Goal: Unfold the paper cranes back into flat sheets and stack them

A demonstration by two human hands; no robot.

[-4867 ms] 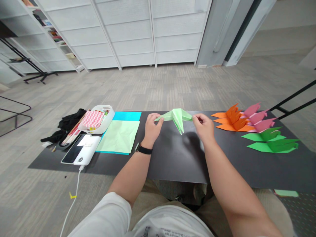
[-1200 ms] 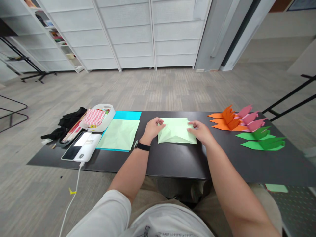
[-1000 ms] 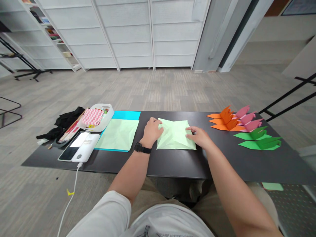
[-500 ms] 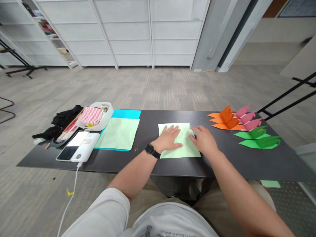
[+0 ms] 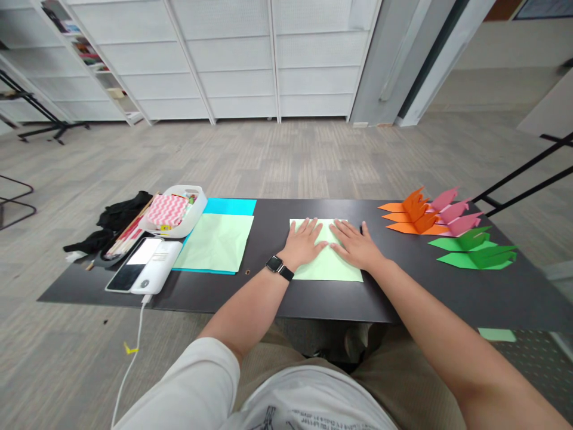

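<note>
A pale green sheet of paper lies flat on the dark table in front of me. My left hand, with a black watch at the wrist, rests open on the sheet's left half, fingers spread. On its upper right part lies my right hand, also open, palm down, with the fingers pointing up and left. The two thumbs are a little apart. Neither hand holds anything. The sheet's middle top and lower part show between and below the hands.
Left of me are pale green sheets over blue paper, a white basket, a phone, a white power bank and black cloth. Folded orange, pink and green paper shapes stand at right.
My right hand has moved left from the sheet's right edge and now lies flat on it. My left hand has shifted slightly up. The sheet's right edge now lies flat.
</note>
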